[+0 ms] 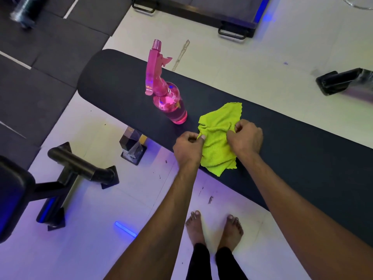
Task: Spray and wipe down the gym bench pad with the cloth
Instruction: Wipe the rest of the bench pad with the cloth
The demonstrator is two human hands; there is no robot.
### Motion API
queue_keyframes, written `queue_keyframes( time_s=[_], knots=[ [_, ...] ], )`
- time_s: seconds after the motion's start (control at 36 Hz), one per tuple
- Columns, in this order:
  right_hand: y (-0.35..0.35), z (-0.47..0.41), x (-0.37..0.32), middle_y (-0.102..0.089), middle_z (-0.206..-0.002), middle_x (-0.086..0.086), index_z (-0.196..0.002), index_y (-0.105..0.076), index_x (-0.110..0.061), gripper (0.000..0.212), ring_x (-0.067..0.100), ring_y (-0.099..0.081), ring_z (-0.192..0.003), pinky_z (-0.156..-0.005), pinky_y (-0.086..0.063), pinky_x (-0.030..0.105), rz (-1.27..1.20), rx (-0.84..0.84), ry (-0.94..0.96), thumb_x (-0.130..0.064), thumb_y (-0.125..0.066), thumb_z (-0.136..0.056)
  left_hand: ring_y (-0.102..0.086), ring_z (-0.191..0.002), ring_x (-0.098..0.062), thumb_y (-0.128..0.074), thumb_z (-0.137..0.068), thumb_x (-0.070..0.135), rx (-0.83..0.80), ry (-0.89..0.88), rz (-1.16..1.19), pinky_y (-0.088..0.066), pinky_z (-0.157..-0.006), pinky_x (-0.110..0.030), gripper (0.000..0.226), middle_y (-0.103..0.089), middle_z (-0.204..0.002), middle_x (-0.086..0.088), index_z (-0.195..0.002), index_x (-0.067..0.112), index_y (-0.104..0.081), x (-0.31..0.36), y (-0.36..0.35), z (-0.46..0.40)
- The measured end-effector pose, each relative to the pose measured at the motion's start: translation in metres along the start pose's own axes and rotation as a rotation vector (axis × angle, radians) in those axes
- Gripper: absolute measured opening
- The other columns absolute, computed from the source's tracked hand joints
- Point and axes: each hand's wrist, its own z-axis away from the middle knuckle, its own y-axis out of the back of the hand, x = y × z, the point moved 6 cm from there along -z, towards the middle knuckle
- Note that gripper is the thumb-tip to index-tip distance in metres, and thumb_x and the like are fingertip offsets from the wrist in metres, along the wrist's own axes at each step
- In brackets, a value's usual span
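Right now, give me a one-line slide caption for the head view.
Both hands, left hand and right hand, pinch a yellow-green cloth on the black bench pad, beside an upright pink spray bottle.

Bare feet (215,229) on pale floor (242,63); dark mats (40,47) beyond.

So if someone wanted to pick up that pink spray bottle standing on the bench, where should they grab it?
Probably around the narrow neck just under the trigger head of the spray bottle. It stands upright on the bench pad, its neck looks slim enough to wrap, and the nozzle points away. Both hands are busy with the cloth; coming from the near side, the left hand is closer.
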Motion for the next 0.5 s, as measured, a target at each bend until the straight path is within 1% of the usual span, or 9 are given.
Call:
queue_keyframes(
  time_s=[0.06,0.11,0.17,0.22,0.31,0.36,0.39,0.44,0.5],
  knots=[
    [0.003,0.001,0.002,-0.061,-0.078,0.004,-0.082,-0.063,-0.008,0.011,0.029,-0.058,-0.086,-0.071,-0.041,0.033,-0.107,0.001,0.03,-0.018,-0.068,-0.086,-0.064,-0.082,-0.014,-0.08,-0.089,0.027,-0.031,0.021,0.067,-0.052,-0.067,-0.025,0.017,-0.074,-0.093,-0.004,-0.097,0.012,-0.074,0.0,0.002,-0.002],
    [0.004,-0.001,0.008,-0.055,-0.071,-0.001,-0.076,-0.059,-0.012,0.019,0.021,-0.052,-0.072,-0.064,-0.036,0.031,-0.209,-0.029,0.008,-0.021,-0.069,-0.088,-0.066,-0.085,-0.019,-0.079,-0.091,0.023,-0.098,0.066,0.166,-0.06,-0.081,-0.04,0.016,-0.076,-0.098,-0.014,-0.097,0.01,-0.073,-0.001,0.001,-0.003],
    [0.004,-0.004,0.016,-0.051,-0.067,-0.003,-0.07,-0.054,-0.017,0.025,0.016,-0.046,-0.065,-0.065,-0.037,0.03,-0.362,-0.089,-0.079,-0.021,-0.069,-0.091,-0.068,-0.086,-0.021,-0.077,-0.093,0.021,-0.143,0.081,0.226,-0.061,-0.085,-0.045,0.01,-0.077,-0.099,-0.017,-0.094,0.012,-0.072,-0.003,0.002,-0.003],
    [0.003,-0.004,0.024,-0.056,-0.074,0.001,-0.072,-0.056,-0.019,0.025,0.016,-0.047,-0.069,-0.069,-0.04,0.035,-0.478,-0.129,-0.163,-0.021,-0.071,-0.092,-0.069,-0.082,-0.016,-0.074,-0.095,0.019,-0.17,0.089,0.252,-0.064,-0.077,-0.037,0.008,-0.077,-0.09,-0.009,-0.088,0.017,-0.071,-0.008,0.003,-0.003],
    [0.0,-0.003,0.034,-0.067,-0.096,0.006,-0.081,-0.061,-0.02,0.019,0.021,-0.058,-0.085,-0.079,-0.052,0.041,-0.48,-0.138,-0.238,-0.023,-0.077,-0.092,-0.068,-0.074,-0.009,-0.071,-0.097,0.016,-0.198,0.111,0.272,-0.061,-0.065,-0.024,0.012,-0.075,-0.08,0.002,-0.086,0.019,-0.071,-0.012,0.003,-0.001],
    [-0.002,-0.002,0.035,-0.074,-0.107,0.008,-0.09,-0.067,-0.018,0.014,0.026,-0.067,-0.097,-0.091,-0.06,0.047,-0.422,-0.103,-0.26,-0.023,-0.08,-0.09,-0.067,-0.076,-0.012,-0.069,-0.099,0.016,-0.202,0.12,0.25,-0.063,-0.071,-0.032,0.012,-0.073,-0.081,0.001,-0.087,0.019,-0.07,-0.013,0.002,0.0],
    [-0.001,-0.001,0.032,-0.074,-0.111,0.008,-0.095,-0.069,-0.017,0.015,0.027,-0.069,-0.102,-0.095,-0.06,0.048,-0.377,-0.073,-0.265,-0.023,-0.081,-0.088,-0.066,-0.079,-0.015,-0.068,-0.1,0.017,-0.208,0.124,0.236,-0.062,-0.078,-0.038,0.012,-0.072,-0.082,0.0,-0.089,0.019,-0.069,-0.013,0.001,0.0],
    [-0.002,0.0,0.025,-0.073,-0.113,0.008,-0.104,-0.072,-0.013,0.026,0.029,-0.07,-0.107,-0.096,-0.059,0.046,-0.303,-0.031,-0.272,-0.025,-0.084,-0.085,-0.061,-0.087,-0.021,-0.063,-0.103,0.018,-0.237,0.147,0.215,-0.058,-0.091,-0.05,0.01,-0.07,-0.091,-0.005,-0.094,0.015,-0.068,-0.012,-0.003,0.001],
    [-0.005,0.0,0.015,-0.073,-0.106,0.01,-0.101,-0.073,-0.011,0.027,0.032,-0.071,-0.105,-0.09,-0.06,0.043,-0.276,-0.045,-0.285,-0.027,-0.086,-0.083,-0.058,-0.096,-0.025,-0.057,-0.106,0.019,-0.279,0.203,0.22,-0.054,-0.098,-0.054,0.012,-0.067,-0.105,-0.011,-0.102,0.012,-0.066,-0.011,-0.008,0.003]
  ],
)
